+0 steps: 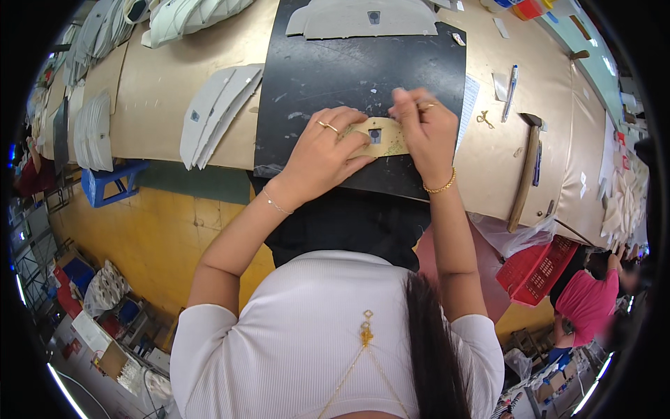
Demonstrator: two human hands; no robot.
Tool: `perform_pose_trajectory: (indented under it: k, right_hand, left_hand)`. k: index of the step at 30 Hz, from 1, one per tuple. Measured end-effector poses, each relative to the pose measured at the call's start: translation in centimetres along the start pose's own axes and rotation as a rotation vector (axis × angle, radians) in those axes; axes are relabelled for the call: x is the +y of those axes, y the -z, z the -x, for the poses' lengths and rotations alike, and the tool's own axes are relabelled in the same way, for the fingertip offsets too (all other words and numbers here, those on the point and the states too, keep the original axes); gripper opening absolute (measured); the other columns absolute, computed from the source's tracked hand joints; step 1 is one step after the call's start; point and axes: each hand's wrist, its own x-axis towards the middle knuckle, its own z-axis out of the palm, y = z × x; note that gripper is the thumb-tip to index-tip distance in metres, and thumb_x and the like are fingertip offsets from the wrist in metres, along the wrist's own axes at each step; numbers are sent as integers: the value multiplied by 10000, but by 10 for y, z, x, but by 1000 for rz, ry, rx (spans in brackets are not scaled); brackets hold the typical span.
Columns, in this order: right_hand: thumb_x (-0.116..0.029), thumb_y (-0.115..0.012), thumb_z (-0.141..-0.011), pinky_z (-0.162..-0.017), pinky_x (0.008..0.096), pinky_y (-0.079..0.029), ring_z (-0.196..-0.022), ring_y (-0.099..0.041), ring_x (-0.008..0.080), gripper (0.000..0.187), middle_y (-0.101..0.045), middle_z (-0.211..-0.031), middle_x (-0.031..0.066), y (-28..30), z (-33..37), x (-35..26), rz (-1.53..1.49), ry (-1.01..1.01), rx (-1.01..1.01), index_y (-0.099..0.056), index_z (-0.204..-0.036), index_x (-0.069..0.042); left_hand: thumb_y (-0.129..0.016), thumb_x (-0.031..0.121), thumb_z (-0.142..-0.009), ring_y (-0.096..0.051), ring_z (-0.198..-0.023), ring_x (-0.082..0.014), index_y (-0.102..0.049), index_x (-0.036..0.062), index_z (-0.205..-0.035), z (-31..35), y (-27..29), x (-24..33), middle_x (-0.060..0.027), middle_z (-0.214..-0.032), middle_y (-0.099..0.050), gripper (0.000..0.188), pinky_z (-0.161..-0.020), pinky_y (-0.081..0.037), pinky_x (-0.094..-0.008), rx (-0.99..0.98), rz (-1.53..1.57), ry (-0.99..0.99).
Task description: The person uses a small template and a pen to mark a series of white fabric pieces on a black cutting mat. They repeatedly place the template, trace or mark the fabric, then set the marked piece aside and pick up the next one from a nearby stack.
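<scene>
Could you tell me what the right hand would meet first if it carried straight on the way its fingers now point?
Probably the bare black mat just past the tan piece under the right hand, then the grey cut pieces at its far edge.

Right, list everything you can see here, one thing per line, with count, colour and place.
tan piece: one, beige with a small dark square, on the black mat under both hands
black mat: one, black, middle of the bench
workbench: one, tan, across the top
grey cut pieces: one fanned stack, pale grey, left of the mat; more stacks further left and at the far edge
hammer: one, wooden handle, right of the mat
pen: one, blue and white, right of the mat
red basket: one, red, below the bench at right
left hand: pressing the tan piece, rings on
right hand: pinching the tan piece's top edge, gold bracelet
</scene>
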Motion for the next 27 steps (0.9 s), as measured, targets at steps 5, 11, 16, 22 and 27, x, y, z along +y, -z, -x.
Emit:
perform_pose_trajectory:
  k: [5,11,16,22,27]
  right_hand:
    - [-202,-641,-1029,-651,265,-534,-689,-665,126,212,-775,-912,69,7,-19,11,-232,70,273,-730,-1068,-14]
    - [-197,-710,-967,-837,318,-570,-970,-739,238,192,-765,-1090,122,30,-60,40,99,164,260,-727,-1079,-42]
    - [-210,-753,-902,-1049,420,-462,-1230,-595,324,288,-678,-1317,119,25,-98,68,492,430,226,-703,-1157,-85]
    - [-202,-759,-883,-993,417,-477,-1142,-616,308,344,-698,-1279,81,14,-121,60,619,467,169,-694,-1210,-117]
    - [-142,-782,-815,-907,405,-502,-1025,-644,283,368,-711,-1155,68,2,-116,51,724,484,231,-706,-1174,-127]
  left_hand:
    - [-861,166,-765,-639,-1082,-311,-680,95,-1040,2,-3,-1,-107,-1239,-589,337,-900,-539,-407,-34,56,19]
    - [-840,174,-782,-642,-1055,-319,-676,78,-1059,10,18,-13,-134,-1207,-592,336,-849,-559,-407,72,-24,85]
    - [-860,128,-778,-639,-1077,-336,-675,55,-1065,49,72,-56,-133,-1230,-596,349,-886,-549,-410,336,-261,301]
    - [-853,102,-788,-632,-1151,-321,-699,29,-1087,102,128,-88,-141,-1241,-666,344,-956,-522,-404,319,-470,537]
    - [-848,93,-794,-625,-1194,-326,-698,35,-1140,78,119,-74,-149,-1299,-675,382,-1011,-498,-401,399,-380,483]
